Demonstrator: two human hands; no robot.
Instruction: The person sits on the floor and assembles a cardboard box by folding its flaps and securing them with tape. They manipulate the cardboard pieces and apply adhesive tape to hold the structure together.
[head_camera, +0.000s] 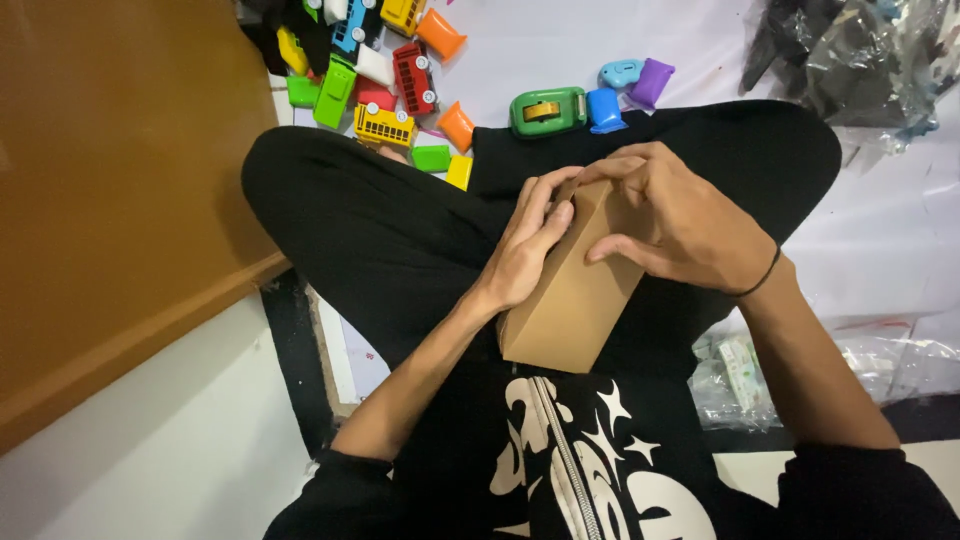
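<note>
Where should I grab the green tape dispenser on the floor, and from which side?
Take the green tape dispenser across its two long flat sides, near the middle, coming down from above. It lies flat with open floor above it; the blue toy piece touches its right end, so probably avoid gripping end to end.

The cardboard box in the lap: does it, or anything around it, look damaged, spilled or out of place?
The brown cardboard box looks intact, held by the left hand and right hand. The colourful toy vehicles lie scattered in a loose heap on the floor, some tipped on their sides. The green tape dispenser sits upright beside them.
</note>
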